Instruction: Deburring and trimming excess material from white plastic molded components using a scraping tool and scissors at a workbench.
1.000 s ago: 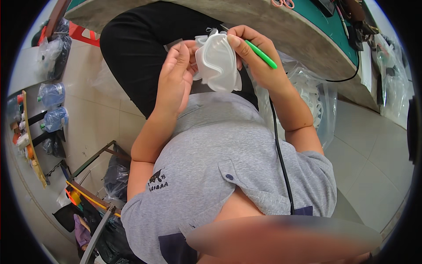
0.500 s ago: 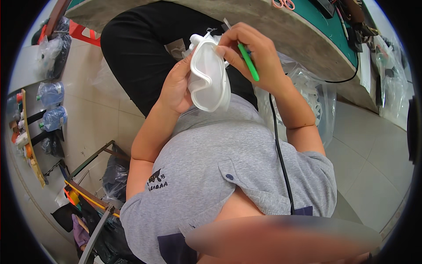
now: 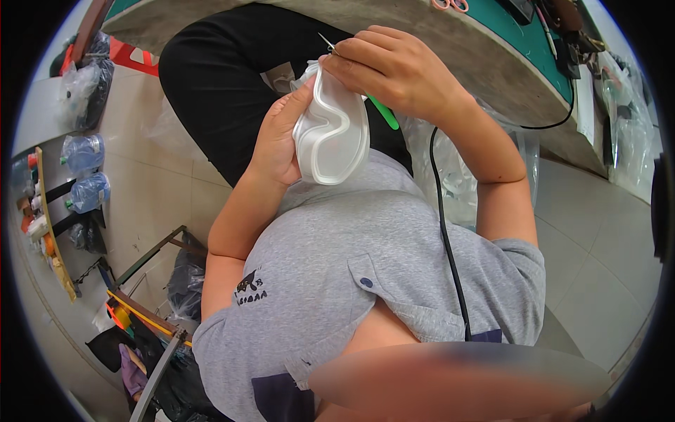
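Note:
Held above my lap are white goggles (image 3: 334, 144) with a clear-looking front and a wavy nose notch. My left hand (image 3: 276, 141) is closed around their left edge, thumb on top. At their upper end, my right hand (image 3: 397, 70) bends over the rim with its fingers pinched. A slim green-handled knife (image 3: 383, 112) is in my right hand; its handle sticks out below the palm and a thin metal tip shows beyond the fingers. The fingers hide the middle of the knife and the spot where it meets the goggles.
A grey-edged table with a green mat (image 3: 545, 53) is ahead on the right, with pink scissors (image 3: 450, 5) on it. Below its edge is a clear plastic bag (image 3: 460, 172) of white pieces. A black cable (image 3: 444, 211) hangs down my front. Large blue bottles (image 3: 86, 152) stand at left.
My right hand has turned over and moved onto the upper rim of the goggles, with the knife tip shifting left. The goggles have tilted so their front faces up more.

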### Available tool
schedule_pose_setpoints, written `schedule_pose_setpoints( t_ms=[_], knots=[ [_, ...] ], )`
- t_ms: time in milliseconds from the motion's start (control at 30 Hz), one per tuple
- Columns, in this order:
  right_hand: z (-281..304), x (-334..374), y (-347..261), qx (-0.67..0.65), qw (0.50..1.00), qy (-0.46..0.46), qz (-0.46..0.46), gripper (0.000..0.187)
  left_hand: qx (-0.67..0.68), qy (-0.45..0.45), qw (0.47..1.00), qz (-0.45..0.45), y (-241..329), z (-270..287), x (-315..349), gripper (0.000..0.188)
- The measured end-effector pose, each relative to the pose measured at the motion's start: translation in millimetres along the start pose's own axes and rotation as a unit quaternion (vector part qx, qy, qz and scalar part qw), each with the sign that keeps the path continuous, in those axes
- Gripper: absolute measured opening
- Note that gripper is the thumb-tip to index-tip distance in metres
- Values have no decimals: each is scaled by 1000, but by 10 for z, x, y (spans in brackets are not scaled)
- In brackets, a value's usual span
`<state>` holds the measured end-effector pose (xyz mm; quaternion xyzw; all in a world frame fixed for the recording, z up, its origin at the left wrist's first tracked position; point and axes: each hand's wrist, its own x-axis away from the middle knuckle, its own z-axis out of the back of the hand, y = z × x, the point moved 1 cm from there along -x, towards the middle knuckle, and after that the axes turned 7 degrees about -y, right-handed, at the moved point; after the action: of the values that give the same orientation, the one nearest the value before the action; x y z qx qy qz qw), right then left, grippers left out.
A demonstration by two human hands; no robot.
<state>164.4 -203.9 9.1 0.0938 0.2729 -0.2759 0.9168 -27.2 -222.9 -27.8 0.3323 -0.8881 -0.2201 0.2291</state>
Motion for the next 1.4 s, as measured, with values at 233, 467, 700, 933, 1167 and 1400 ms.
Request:
schedule_pose_setpoints(
  t_ms=[233, 467, 700, 933, 1167, 1400],
  knots=[
    [-11, 72, 33, -26, 999, 24, 6, 45, 58, 19, 998, 33, -21, 96, -32, 36],
    [199, 139, 55, -32, 989, 148, -3, 27, 106, 35, 993, 38, -47, 91, -74, 37],
    [288, 400, 243, -19, 974, -13, -224, 7, 137, -13, 989, 45, 7, 74, -52, 40],
    [324, 467, 355, -65, 961, 8, -269, 6, 129, -19, 991, -4, 94, 65, -57, 45],
    [275, 601, 226, -298, 881, 38, -365, 23, 85, -97, 989, -66, 84, -16, 1, 47],
    [237, 334, -119, -539, 806, 108, -219, 31, -161, -113, 969, -150, -7, -115, 6, 86]
  ],
)
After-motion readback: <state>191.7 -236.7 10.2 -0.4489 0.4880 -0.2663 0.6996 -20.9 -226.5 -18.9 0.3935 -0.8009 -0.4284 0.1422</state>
